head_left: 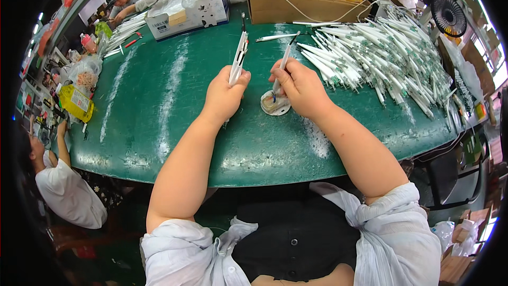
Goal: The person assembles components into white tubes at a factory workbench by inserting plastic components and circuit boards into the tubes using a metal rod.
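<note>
My left hand (225, 93) is closed around a narrow white plastic casing (239, 58), held upright with dark slots along its side and a dark thin tip at its top. In my right hand (302, 87) is a slim white stick (286, 57), pinched like a pen and tilted, dark at its upper end. Its lower end, near a small blue spot, is over or touching a small round white dish (275, 107) with a brownish patch inside. Whether it touches cannot be told. A single white stick (275, 37) lies beyond my hands.
A big pile of white sticks with green ends (378, 55) covers the table's right side. Behind stand a cardboard box (307, 10) and a white carton (188, 21) topped with plastic bags. A yellow bottle (75, 103) stands left; co-workers sit far left. The green table (132, 137) curves before me.
</note>
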`<state>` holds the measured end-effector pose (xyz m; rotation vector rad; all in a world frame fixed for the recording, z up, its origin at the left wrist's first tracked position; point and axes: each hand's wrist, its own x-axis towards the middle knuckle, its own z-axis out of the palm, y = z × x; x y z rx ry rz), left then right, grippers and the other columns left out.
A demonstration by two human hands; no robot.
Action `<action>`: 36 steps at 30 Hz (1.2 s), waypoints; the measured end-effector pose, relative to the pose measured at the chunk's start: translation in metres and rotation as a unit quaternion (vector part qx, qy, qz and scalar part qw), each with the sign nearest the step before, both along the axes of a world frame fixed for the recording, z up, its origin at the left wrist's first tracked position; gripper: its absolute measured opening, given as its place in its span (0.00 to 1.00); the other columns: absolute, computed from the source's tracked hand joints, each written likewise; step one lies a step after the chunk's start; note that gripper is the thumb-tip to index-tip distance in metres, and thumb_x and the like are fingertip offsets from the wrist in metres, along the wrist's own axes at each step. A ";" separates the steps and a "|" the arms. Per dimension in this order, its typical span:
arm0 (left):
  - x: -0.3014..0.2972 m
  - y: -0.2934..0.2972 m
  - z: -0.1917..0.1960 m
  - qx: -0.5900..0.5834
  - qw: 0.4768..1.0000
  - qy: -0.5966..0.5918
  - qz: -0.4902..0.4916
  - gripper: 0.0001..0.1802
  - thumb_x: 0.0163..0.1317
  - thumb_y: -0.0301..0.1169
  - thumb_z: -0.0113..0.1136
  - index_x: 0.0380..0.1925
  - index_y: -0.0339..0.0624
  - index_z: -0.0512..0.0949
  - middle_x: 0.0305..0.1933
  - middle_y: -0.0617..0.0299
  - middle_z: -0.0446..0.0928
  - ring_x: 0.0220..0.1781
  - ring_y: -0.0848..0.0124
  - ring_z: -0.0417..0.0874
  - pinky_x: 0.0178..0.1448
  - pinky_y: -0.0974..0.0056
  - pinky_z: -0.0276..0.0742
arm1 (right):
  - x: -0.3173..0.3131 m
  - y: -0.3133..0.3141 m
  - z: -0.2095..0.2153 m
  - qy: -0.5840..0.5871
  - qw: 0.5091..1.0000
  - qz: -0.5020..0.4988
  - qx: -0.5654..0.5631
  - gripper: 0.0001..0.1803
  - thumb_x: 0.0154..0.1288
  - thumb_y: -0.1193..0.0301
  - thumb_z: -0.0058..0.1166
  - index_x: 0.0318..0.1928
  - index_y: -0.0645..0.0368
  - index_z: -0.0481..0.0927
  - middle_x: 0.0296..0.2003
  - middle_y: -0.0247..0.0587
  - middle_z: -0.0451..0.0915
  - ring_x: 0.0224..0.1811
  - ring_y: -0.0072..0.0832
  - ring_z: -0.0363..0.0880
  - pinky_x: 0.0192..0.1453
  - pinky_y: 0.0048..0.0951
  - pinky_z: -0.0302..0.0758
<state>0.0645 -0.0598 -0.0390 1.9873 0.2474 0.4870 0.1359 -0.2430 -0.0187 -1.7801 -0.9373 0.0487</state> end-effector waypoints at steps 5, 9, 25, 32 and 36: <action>-0.002 -0.005 0.013 -0.119 0.991 -0.053 0.000 0.15 0.65 0.41 0.55 0.43 0.41 0.75 0.25 0.67 0.72 0.24 0.79 0.72 0.28 0.70 0.69 | 0.001 -0.003 -0.001 -0.034 0.999 0.020 -0.005 0.10 0.72 0.68 0.40 0.43 0.60 0.71 0.32 0.37 0.78 0.29 0.23 0.74 0.37 0.26 0.73; -0.005 -0.009 0.015 -0.110 0.993 -0.037 -0.011 0.14 0.64 0.37 0.55 0.46 0.42 0.77 0.24 0.69 0.73 0.25 0.81 0.72 0.30 0.72 0.69 | -0.002 -0.001 0.007 -0.061 0.997 0.035 -0.039 0.12 0.71 0.67 0.39 0.41 0.62 0.72 0.33 0.44 0.79 0.36 0.41 0.79 0.42 0.36 0.74; -0.013 -0.031 0.022 -0.179 0.963 -0.027 -0.200 0.15 0.66 0.33 0.52 0.47 0.38 0.65 0.36 0.57 0.75 0.28 0.74 0.77 0.31 0.68 0.77 | -0.006 0.009 -0.011 0.141 0.977 0.038 0.155 0.12 0.63 0.64 0.57 0.38 0.61 0.76 0.23 0.34 0.76 0.24 0.18 0.69 0.28 0.26 0.68; -0.012 -0.014 0.017 -0.229 0.959 -0.029 -0.161 0.14 0.65 0.32 0.53 0.46 0.38 0.65 0.34 0.57 0.76 0.25 0.76 0.76 0.26 0.69 0.76 | -0.006 -0.005 0.002 -0.129 0.982 -0.113 0.079 0.12 0.56 0.67 0.62 0.40 0.56 0.78 0.23 0.40 0.75 0.25 0.31 0.75 0.30 0.29 0.71; -0.010 -0.018 0.022 -0.226 0.962 0.051 -0.146 0.13 0.65 0.29 0.53 0.47 0.38 0.66 0.32 0.57 0.76 0.21 0.73 0.75 0.23 0.68 0.75 | 0.004 -0.009 -0.004 -0.357 0.932 -0.055 0.024 0.15 0.50 0.74 0.60 0.41 0.54 0.78 0.26 0.39 0.75 0.28 0.38 0.78 0.30 0.34 0.75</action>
